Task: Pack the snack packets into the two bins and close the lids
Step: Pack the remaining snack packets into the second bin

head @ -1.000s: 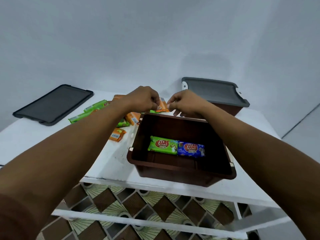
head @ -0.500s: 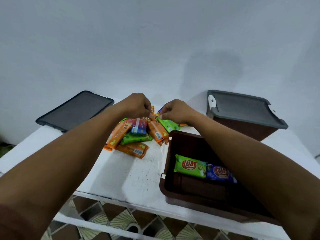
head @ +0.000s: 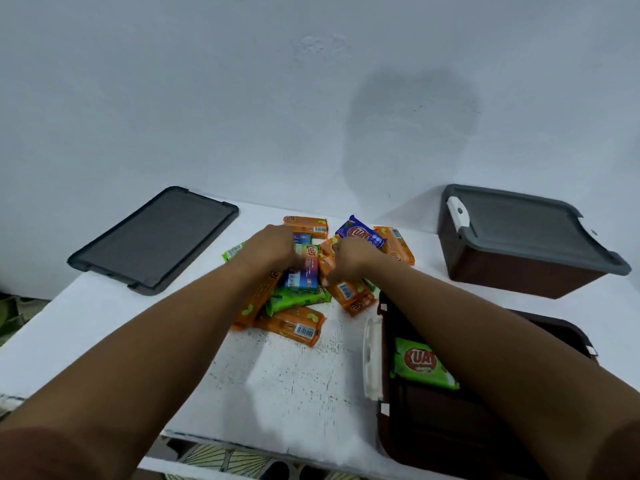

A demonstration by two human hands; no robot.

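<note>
Snack packets (head: 298, 299) heaped on worktop (head: 294, 386), under and around both hands. Left hand (head: 273, 249) down on multicolour packet (head: 304, 271), fingers blurred; I can't tell if it grips. Right hand (head: 349, 259) curled into heap just beside it, hold equally unclear to me. Open bin (head: 385, 441) under right forearm, green packet (head: 419, 363) inside. Lidded bin (head: 519, 275) out past right hand; loose lid (head: 152, 240) out past left hand.

White table (head: 294, 386), paint scuffed and flecked toward the near edge. Loose grey lid (head: 156, 239) at the far-left corner; heap of snack packets (head: 294, 322) mid-surface, toward the far edge. Closed bin (head: 519, 268) at the far-right corner, open bin (head: 422, 431) at the near-right corner.
</note>
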